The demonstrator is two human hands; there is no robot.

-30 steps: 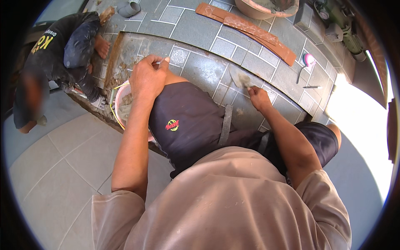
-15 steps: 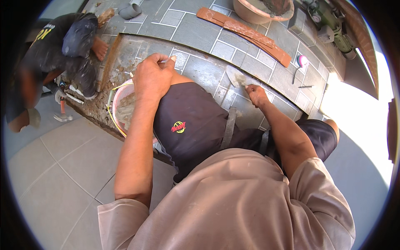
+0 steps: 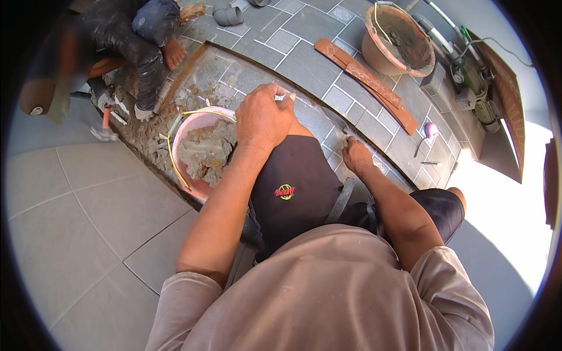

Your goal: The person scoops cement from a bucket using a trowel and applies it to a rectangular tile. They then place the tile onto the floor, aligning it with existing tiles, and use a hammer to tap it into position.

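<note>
My left hand (image 3: 268,120) rests on my raised left knee with its fingers curled. A small whitish thing shows near the thumb, too small to name. My right hand (image 3: 356,155) is closed round the handle of a trowel, low over the grey paving tiles (image 3: 313,120). Its blade showed plainly a moment earlier; now it is hard to make out against the tiles. Left of my left forearm stands a pinkish bucket (image 3: 202,190) with a yellow-edged rim, holding wet grey mortar (image 3: 205,149).
A co-worker (image 3: 126,44) crouches at the far left near a claw hammer (image 3: 105,126) and rough mortar. Beyond the paving lie brown strips (image 3: 374,90), a tub of mortar (image 3: 380,55), a grey pipe elbow (image 3: 227,14), a pink-and-white round thing (image 3: 431,130) and a green machine (image 3: 477,93).
The view has shifted, so the bucket's mortar and the far tub show more fully. My right hand stays low by the tiles, and the trowel blade shows less. My left hand remains on the knee.
</note>
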